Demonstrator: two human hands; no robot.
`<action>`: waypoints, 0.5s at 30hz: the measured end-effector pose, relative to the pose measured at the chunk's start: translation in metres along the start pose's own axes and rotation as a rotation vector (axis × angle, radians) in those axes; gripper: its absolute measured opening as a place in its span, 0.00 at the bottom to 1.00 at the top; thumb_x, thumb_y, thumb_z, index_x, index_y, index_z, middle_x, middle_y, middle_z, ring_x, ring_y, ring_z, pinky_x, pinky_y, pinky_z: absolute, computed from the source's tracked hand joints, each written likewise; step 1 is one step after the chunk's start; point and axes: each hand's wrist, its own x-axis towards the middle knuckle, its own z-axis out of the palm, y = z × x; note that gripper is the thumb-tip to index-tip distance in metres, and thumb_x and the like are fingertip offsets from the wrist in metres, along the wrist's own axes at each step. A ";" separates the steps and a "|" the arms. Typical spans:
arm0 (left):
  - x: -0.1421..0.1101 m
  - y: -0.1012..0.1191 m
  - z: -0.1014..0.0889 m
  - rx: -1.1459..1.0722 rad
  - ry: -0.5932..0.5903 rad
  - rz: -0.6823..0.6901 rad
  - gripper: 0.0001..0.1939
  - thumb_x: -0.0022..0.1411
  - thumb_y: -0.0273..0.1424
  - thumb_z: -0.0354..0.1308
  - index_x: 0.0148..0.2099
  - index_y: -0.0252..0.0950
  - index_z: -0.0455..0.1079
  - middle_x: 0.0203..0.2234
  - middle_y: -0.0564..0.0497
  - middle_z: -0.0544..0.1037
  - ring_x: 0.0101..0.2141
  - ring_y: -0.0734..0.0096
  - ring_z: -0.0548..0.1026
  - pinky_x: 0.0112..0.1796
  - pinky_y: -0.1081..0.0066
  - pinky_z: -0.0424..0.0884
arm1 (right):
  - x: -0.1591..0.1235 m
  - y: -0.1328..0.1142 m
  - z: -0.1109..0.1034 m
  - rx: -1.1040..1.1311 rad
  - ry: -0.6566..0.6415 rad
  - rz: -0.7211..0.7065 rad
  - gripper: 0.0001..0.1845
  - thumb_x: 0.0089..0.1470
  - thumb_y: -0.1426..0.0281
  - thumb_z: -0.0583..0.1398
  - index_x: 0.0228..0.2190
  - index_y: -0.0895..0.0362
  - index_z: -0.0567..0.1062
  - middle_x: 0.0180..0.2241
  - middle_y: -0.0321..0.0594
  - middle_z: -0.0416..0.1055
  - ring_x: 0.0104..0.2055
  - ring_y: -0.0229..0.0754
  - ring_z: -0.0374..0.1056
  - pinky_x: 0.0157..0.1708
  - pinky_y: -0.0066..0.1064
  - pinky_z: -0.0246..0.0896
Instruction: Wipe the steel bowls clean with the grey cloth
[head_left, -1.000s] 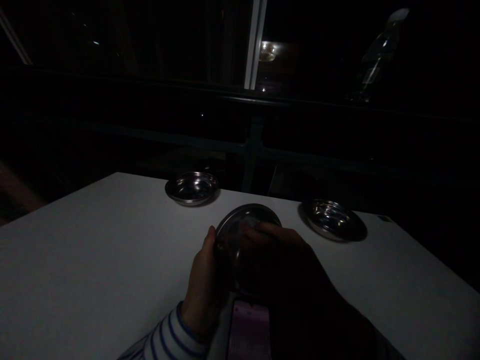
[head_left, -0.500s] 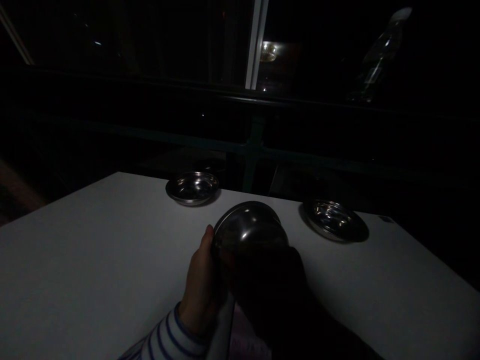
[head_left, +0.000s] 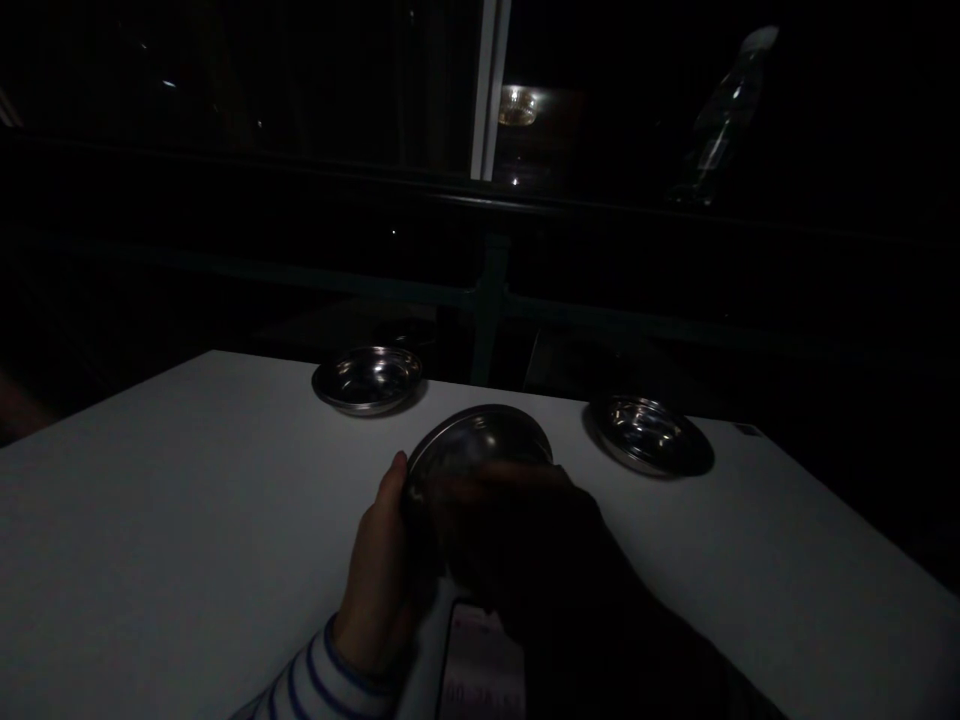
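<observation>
A shiny metal bowl (head_left: 472, 432) is tilted up above the white table, with its left side gripped by my left hand (head_left: 375, 560). The thumb of that hand lies along the rim, and a striped sleeve covers its wrist. My right hand (head_left: 517, 530) is in deep shadow across the near part of the bowl, touching or very close to it. Its fingers are blurred and dark, so whether they hold anything cannot be made out. Below the hands lies a phone (head_left: 484, 660) with a lit screen showing digits, partly covered by my right arm.
Two more metal bowls stand on the white table (head_left: 187, 520) towards its far edge: a left bowl (head_left: 367, 380) and a right bowl (head_left: 649, 435). Behind are a dark railing (head_left: 491, 290) and a window frame (head_left: 491, 90). A clear bottle (head_left: 724, 120) shows at upper right.
My right hand has risen and moved left across the bowl, covering more of it. More of the phone shows. The whole view has shifted slightly.
</observation>
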 end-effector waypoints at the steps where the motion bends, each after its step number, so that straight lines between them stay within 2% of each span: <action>1: 0.000 0.000 0.001 0.005 -0.005 -0.003 0.16 0.55 0.39 0.56 0.39 0.32 0.74 0.28 0.47 0.80 0.30 0.62 0.77 0.35 0.66 0.73 | 0.002 0.007 -0.002 0.009 0.029 0.001 0.15 0.56 0.70 0.53 0.46 0.52 0.70 0.46 0.36 0.72 0.47 0.43 0.65 0.39 0.36 0.62; 5: 0.000 0.001 0.004 -0.003 -0.008 0.000 0.16 0.56 0.40 0.54 0.36 0.32 0.74 0.26 0.48 0.79 0.26 0.65 0.77 0.32 0.67 0.73 | 0.011 0.023 -0.012 -0.012 -0.019 0.026 0.16 0.54 0.67 0.57 0.45 0.56 0.71 0.48 0.37 0.71 0.45 0.44 0.65 0.34 0.35 0.60; 10: 0.002 0.001 0.002 -0.036 -0.034 -0.011 0.14 0.57 0.37 0.55 0.37 0.32 0.74 0.25 0.49 0.79 0.25 0.68 0.76 0.32 0.69 0.74 | 0.013 0.014 -0.008 -0.003 0.092 -0.043 0.12 0.58 0.71 0.53 0.43 0.55 0.71 0.45 0.36 0.73 0.48 0.42 0.63 0.42 0.36 0.55; 15: 0.004 0.001 0.002 -0.049 0.004 0.066 0.14 0.60 0.36 0.52 0.37 0.33 0.75 0.27 0.49 0.80 0.27 0.69 0.77 0.30 0.72 0.74 | 0.011 0.028 -0.010 0.009 -0.076 0.037 0.17 0.55 0.66 0.56 0.47 0.55 0.69 0.51 0.38 0.68 0.49 0.46 0.62 0.38 0.36 0.57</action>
